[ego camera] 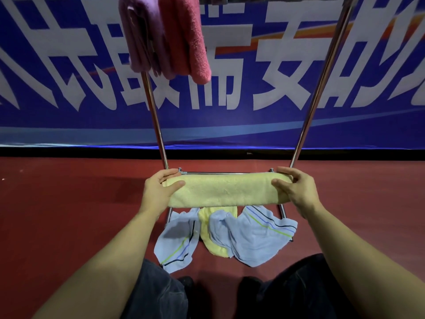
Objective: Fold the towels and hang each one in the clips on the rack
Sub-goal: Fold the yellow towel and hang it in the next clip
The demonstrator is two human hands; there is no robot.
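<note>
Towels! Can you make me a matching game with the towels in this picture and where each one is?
Things:
1. folded yellow towel
2. pink towel
3. blue striped towels
4. purple towel

Places:
A. lying loose on the red floor
B. hanging at the top of the rack, right next to the left pole
C. held between the left hand and the right hand
D. hanging at the top, just right of the purple one

Pairs: 1-C, 2-D, 3-A, 4-B
</note>
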